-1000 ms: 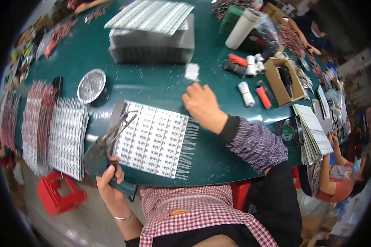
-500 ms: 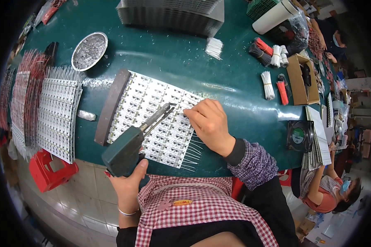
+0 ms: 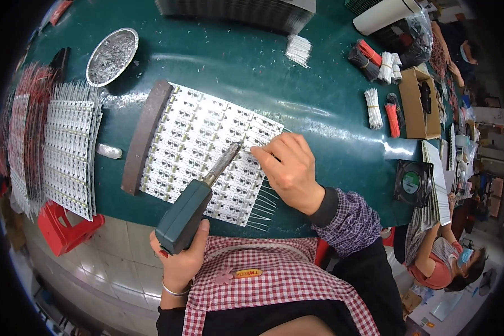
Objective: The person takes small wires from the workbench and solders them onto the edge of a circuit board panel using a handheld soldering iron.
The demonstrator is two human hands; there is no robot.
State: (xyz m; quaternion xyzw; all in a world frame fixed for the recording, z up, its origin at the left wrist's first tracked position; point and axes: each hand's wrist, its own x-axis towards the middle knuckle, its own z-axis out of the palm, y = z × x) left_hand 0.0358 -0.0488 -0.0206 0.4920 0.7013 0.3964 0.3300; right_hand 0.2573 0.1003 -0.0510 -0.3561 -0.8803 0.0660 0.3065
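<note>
My left hand (image 3: 186,255) is wrapped round the handle of a dark green soldering gun (image 3: 185,215). Its metal tip meets the white circuit board panel (image 3: 193,148) near the upper right part. Just beside that tip, my right hand (image 3: 291,171) is pinched on a thin white wire, whose end is mostly hidden by the fingers. Several other white wires (image 3: 261,204) stick out from the panel's right edge below my right hand. Along the panel's left edge lies a dark brown bar (image 3: 145,140).
A metal bowl (image 3: 111,59) of silvery scraps stands at the upper left. Wired panels (image 3: 67,151) lean at the left. Loose white wires (image 3: 298,50) lie at the back; wire bundles (image 3: 373,108), a cardboard box (image 3: 410,106) and a fan (image 3: 413,182) are at right. Another person (image 3: 439,257) works there.
The soldering gun has swung to the right and its tip has shifted slightly toward my right fingers. My right hand keeps its pinch beside the tip. The whole view has shifted a little.
</note>
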